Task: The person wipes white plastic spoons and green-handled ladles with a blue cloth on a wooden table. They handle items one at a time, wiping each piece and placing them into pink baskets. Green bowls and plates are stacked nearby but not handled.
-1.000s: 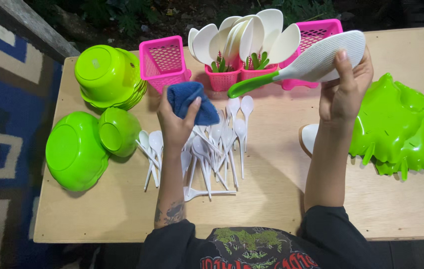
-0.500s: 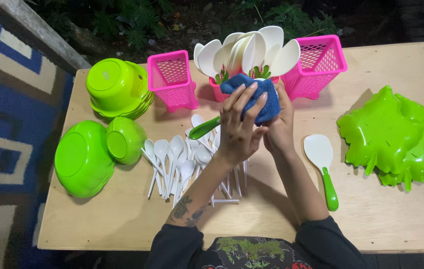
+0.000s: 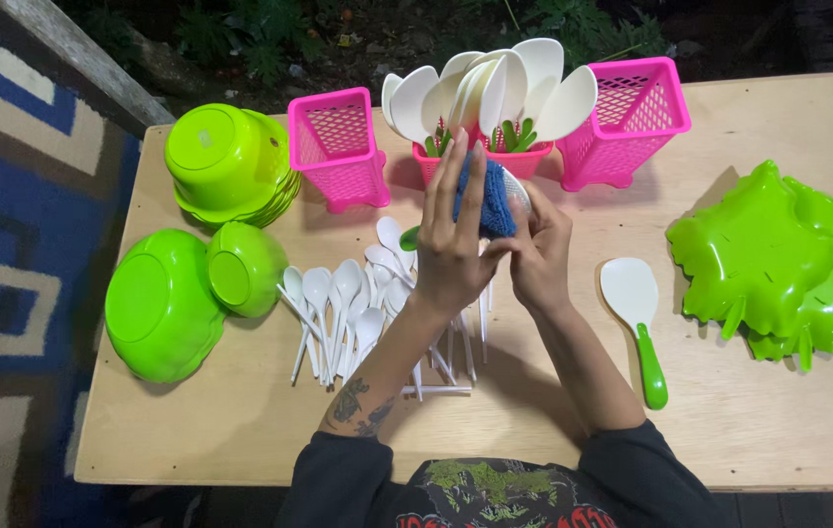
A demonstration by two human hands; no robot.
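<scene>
**Cloth pressed around a rice paddle at the centre of the frame**

Just above the middle of the frame, the left hand (image 3: 451,249) presses a blue cloth (image 3: 488,200) against the white head of a rice paddle (image 3: 514,188), its fingers (image 3: 467,186) stretched long and flat over the cloth so that it wraps the blade. The right hand (image 3: 537,256) sits just beside it, fingers curled in and clamped on the paddle's edge to steady it from the other side. Only a sliver of the white head and a bit of green handle at the left show past the cloth; the paddle is held above the tabletop (image 3: 534,411), not resting on it.

Below the hands lies a loose heap of small white spoons (image 3: 348,308), spread within easy reach. A second white paddle with a green handle (image 3: 635,313) lies flat to the right of centre.

At the top of the frame, a pink basket (image 3: 524,161) holds a fan of white paddles (image 3: 495,83) standing handle-down. The pink baskets at its left (image 3: 338,147) and right (image 3: 632,117) appear to hold nothing. Green bowls (image 3: 226,161) are stacked upside down at the upper left, with two more (image 3: 157,303) overturned below them. Green leaf-shaped trays (image 3: 788,264) are nested at the right edge.
</scene>
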